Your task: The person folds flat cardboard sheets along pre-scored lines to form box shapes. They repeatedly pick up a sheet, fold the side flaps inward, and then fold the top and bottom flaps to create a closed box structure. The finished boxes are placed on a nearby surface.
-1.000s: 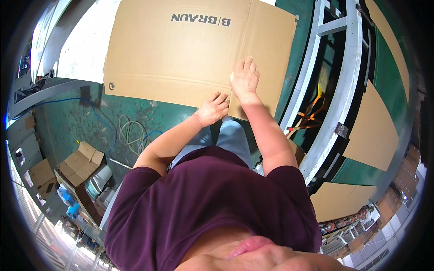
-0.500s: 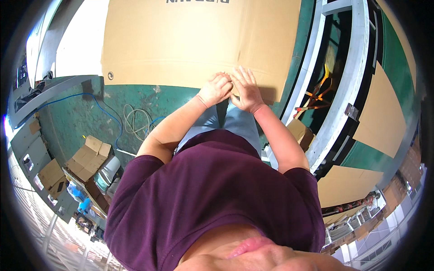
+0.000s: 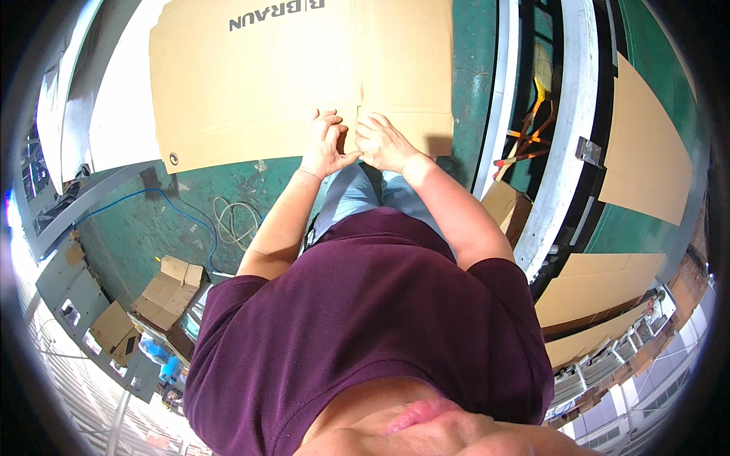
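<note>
A large flat sheet of brown cardboard (image 3: 251,83) lies in front of me, with dark printing at its far edge and a small dark round mark near its left corner. Over its near edge is my left hand (image 3: 325,146), the fingers bent and spread, the thumb pointing toward the other hand. Nothing shows between those fingers. Close beside it on the right is my right hand (image 3: 384,143), its fingers curled together at the cardboard beside a short slit. Whatever they may pinch is hidden.
At right runs a pale metal frame (image 3: 566,182) with orange-and-yellow straps (image 3: 532,137) inside. Other cardboard sheets (image 3: 646,144) lie beyond it. Coiled hose (image 3: 234,220) and a blue cable (image 3: 171,199) cross the green floor at left, near an open cardboard box (image 3: 166,292).
The view has shifted, and the cardboard sits farther left. My hands were together at its near edge; now a gap shows between them. My right fingers went from stretched out to curled.
</note>
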Available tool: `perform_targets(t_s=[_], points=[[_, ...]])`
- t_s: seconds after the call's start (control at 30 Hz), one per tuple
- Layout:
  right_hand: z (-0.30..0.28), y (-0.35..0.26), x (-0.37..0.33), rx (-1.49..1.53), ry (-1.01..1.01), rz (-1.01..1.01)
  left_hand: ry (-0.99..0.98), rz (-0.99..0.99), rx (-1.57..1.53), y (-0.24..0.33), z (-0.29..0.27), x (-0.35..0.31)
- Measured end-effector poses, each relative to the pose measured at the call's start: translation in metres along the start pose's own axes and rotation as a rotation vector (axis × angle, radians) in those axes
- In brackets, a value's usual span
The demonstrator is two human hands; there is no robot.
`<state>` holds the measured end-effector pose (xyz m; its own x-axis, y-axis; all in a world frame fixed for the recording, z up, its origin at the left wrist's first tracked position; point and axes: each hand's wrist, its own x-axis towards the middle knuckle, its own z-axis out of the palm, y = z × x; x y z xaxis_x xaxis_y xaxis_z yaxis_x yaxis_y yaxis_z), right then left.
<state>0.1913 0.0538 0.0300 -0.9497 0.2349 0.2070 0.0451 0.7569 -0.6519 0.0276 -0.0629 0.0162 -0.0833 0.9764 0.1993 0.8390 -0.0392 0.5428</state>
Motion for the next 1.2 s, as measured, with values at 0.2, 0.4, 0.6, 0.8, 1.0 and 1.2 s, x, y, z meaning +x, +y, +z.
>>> perform_targets(t_s=[0.2, 0.4, 0.6, 0.8, 1.0, 1.2], points=[[-0.005, 0.001, 0.002, 0.096, 0.014, 0.010, 0.003, -0.033, -0.013, 0.006, -0.004, 0.000], [-0.018, 0.008, 0.001, 0.004, 0.048, 0.014, 0.004, -0.017, -0.047, 0.002, -0.003, -0.001], [-0.020, 0.004, 0.006, -0.009, 0.023, 0.023, -0.085, 0.073, 0.002, 0.005, -0.009, -0.001], [-0.034, 0.049, 0.047, -0.090, 0.036, -0.066, -0.190, 0.128, 0.114, 0.008, -0.020, 0.017], [-0.039, 0.084, 0.069, -0.004, 0.057, -0.095, -0.180, 0.091, 0.035, 0.002, -0.012, 0.013], [-0.031, 0.086, 0.066, -0.073, 0.116, -0.040, -0.240, 0.198, 0.105, 0.006, -0.021, 0.018]])
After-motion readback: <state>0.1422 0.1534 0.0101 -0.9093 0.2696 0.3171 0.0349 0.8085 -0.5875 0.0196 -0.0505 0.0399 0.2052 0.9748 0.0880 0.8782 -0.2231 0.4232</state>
